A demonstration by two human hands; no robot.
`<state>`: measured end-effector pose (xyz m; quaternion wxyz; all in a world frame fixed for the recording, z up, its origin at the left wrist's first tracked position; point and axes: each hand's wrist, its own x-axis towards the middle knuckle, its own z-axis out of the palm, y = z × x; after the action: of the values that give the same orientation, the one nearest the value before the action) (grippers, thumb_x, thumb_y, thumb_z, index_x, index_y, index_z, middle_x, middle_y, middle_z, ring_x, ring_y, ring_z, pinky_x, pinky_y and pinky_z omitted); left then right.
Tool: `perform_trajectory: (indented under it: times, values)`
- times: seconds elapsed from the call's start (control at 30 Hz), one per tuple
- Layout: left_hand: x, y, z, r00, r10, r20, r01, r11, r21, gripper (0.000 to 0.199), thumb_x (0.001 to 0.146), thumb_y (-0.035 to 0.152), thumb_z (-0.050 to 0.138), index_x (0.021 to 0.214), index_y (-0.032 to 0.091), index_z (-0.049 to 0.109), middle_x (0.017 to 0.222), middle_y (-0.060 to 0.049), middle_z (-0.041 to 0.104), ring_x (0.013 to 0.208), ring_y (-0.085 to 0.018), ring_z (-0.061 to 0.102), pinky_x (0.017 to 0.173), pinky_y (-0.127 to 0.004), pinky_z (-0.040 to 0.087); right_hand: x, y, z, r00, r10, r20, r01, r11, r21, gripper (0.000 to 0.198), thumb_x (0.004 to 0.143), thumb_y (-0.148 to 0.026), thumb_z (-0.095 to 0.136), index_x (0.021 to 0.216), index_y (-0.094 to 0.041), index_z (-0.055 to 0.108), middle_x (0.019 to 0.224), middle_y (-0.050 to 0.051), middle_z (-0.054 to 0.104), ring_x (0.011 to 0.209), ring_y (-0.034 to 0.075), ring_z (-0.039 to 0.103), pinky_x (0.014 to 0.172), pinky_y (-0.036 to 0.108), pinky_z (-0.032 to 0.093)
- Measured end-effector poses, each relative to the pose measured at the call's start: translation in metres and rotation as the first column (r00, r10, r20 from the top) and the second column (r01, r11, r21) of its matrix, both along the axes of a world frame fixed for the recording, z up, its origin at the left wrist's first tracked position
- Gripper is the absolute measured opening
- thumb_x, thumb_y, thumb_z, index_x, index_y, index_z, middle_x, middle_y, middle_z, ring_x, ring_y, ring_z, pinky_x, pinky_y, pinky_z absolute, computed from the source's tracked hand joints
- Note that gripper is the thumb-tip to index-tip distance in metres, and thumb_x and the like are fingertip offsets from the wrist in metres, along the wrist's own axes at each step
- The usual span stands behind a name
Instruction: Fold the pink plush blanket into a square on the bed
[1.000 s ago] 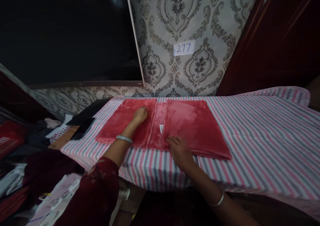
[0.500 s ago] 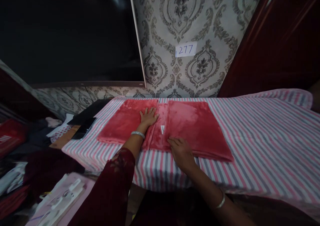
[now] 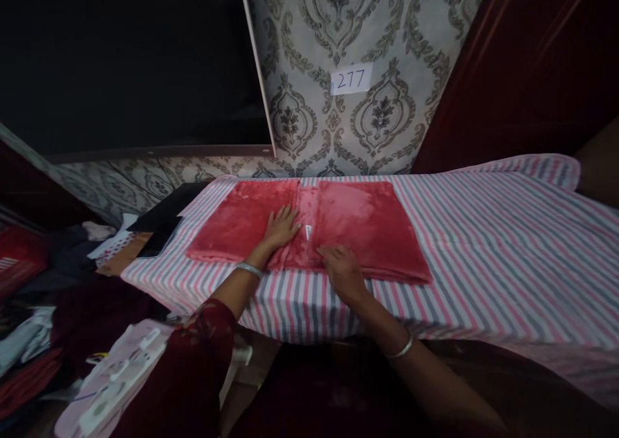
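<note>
A plush red blanket (image 3: pixel 372 231) lies folded on the striped cloth (image 3: pixel 483 251). Its left and right sides are folded inward, with a narrow strip between them where a small white tag (image 3: pixel 308 232) shows. My left hand (image 3: pixel 280 230) rests flat, fingers spread, on the inner edge of the left fold. At the near inner corner of the right fold, my right hand (image 3: pixel 342 270) has its fingers bent and closed on the blanket's edge; its thumb is hidden. Both wrists wear silver bangles.
Behind the striped surface are a patterned wall with a paper marked 277 (image 3: pixel 351 79) and a large dark screen (image 3: pixel 135 64). Clothes and papers are heaped at left. A pale pink board with a white strip (image 3: pixel 120 373) sits at lower left.
My left hand has slid slightly nearer along the left fold. The right hand stays at the same corner. The view has tilted down a little, and the blanket keeps its folded shape.
</note>
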<state>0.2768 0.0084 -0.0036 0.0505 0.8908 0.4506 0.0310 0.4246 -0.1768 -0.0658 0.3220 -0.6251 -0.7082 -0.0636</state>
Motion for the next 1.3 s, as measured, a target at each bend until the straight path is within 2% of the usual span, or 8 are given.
perform_trajectory:
  times: [0.2, 0.3, 0.43, 0.63, 0.77, 0.9, 1.13, 1.3]
  values:
    - [0.021, -0.019, 0.008, 0.991, 0.06, 0.12, -0.064, 0.998, 0.028, 0.054, 0.103, 0.035, 0.042, 0.155, 0.02, 0.048, 0.166, -0.015, 0.036, 0.155, -0.03, 0.031, 0.125, -0.056, 0.026, -0.009, -0.007, 0.009, 1.0, 0.022, -0.009, -0.022, 1.0, 0.021, 0.036, 0.097, -0.012, 0.053, 0.125, -0.022, 0.074, 0.121, 0.01, 0.075, 0.106, 0.025, 0.065, 0.097, 0.043, 0.051]
    - [0.035, -0.045, 0.012, 0.974, -0.14, 0.177, 0.12, 0.986, 0.116, 0.053, 0.103, 0.032, 0.042, 0.154, 0.017, 0.049, 0.164, -0.015, 0.041, 0.155, -0.028, 0.033, 0.128, -0.052, 0.024, 0.005, -0.021, 0.02, 0.995, 0.042, -0.087, -0.029, 0.99, 0.142, 0.032, 0.099, -0.017, 0.051, 0.12, -0.022, 0.075, 0.11, 0.007, 0.077, 0.1, 0.023, 0.067, 0.094, 0.038, 0.053]
    - [0.038, -0.077, 0.003, 0.9, -0.422, 0.111, 0.401, 0.9, 0.172, 0.058, 0.102, 0.037, 0.047, 0.157, 0.021, 0.044, 0.166, -0.012, 0.037, 0.158, -0.027, 0.026, 0.13, -0.05, 0.016, 0.066, -0.045, 0.027, 0.955, -0.193, -0.224, 0.258, 0.914, 0.314, 0.033, 0.102, -0.027, 0.045, 0.119, -0.019, 0.073, 0.114, 0.012, 0.075, 0.109, 0.027, 0.066, 0.101, 0.044, 0.049]
    - [0.03, -0.083, -0.027, 0.914, -0.401, 0.055, 0.397, 0.915, 0.067, 0.062, 0.101, 0.046, 0.049, 0.158, 0.023, 0.042, 0.17, -0.014, 0.026, 0.159, -0.03, 0.02, 0.127, -0.057, 0.023, 0.151, -0.083, 0.002, 0.687, -0.503, -0.524, 0.565, 0.823, -0.049, 0.061, 0.09, -0.051, 0.05, 0.135, -0.012, 0.063, 0.115, 0.019, 0.073, 0.101, 0.031, 0.069, 0.089, 0.047, 0.054]
    - [0.029, -0.089, -0.03, 0.914, -0.394, 0.094, 0.384, 0.917, 0.107, 0.061, 0.102, 0.045, 0.048, 0.157, 0.022, 0.044, 0.169, -0.015, 0.029, 0.159, -0.03, 0.021, 0.127, -0.057, 0.023, 0.158, -0.091, -0.004, 0.566, -0.521, -0.639, 0.514, 0.829, -0.221, 0.071, 0.085, -0.059, 0.055, 0.138, -0.011, 0.062, 0.08, 0.006, 0.073, 0.073, 0.025, 0.068, 0.073, 0.038, 0.054]
    - [0.024, -0.103, -0.03, 0.927, -0.368, 0.077, 0.356, 0.924, 0.138, 0.058, 0.104, 0.044, 0.044, 0.155, 0.016, 0.047, 0.166, -0.017, 0.035, 0.158, -0.03, 0.024, 0.128, -0.056, 0.022, 0.159, -0.086, -0.001, 0.479, -0.443, -0.758, 0.415, 0.875, -0.249, 0.07, 0.078, -0.05, 0.07, 0.138, -0.015, 0.063, 0.079, 0.004, 0.074, 0.073, 0.024, 0.07, 0.068, 0.034, 0.056]
    - [-0.003, -0.123, -0.044, 0.93, -0.35, 0.11, 0.336, 0.933, 0.127, 0.056, 0.102, 0.032, 0.047, 0.156, 0.017, 0.044, 0.165, -0.015, 0.038, 0.157, -0.027, 0.029, 0.127, -0.053, 0.027, 0.149, -0.077, 0.013, -0.02, -0.264, -0.964, 0.183, 0.947, -0.263, 0.067, 0.074, -0.035, 0.08, 0.136, -0.023, 0.058, 0.096, 0.005, 0.078, 0.081, 0.024, 0.076, 0.071, 0.035, 0.064]
    - [-0.016, -0.134, -0.038, 0.934, -0.312, 0.172, 0.3, 0.949, 0.093, 0.054, 0.099, 0.027, 0.049, 0.152, 0.017, 0.049, 0.161, -0.015, 0.045, 0.153, -0.029, 0.037, 0.126, -0.054, 0.028, 0.143, -0.064, 0.028, -0.171, -0.225, -0.959, -0.013, 0.974, -0.226, 0.034, 0.071, -0.026, 0.076, 0.104, -0.02, 0.069, 0.095, 0.008, 0.079, 0.085, 0.026, 0.077, 0.072, 0.037, 0.066]
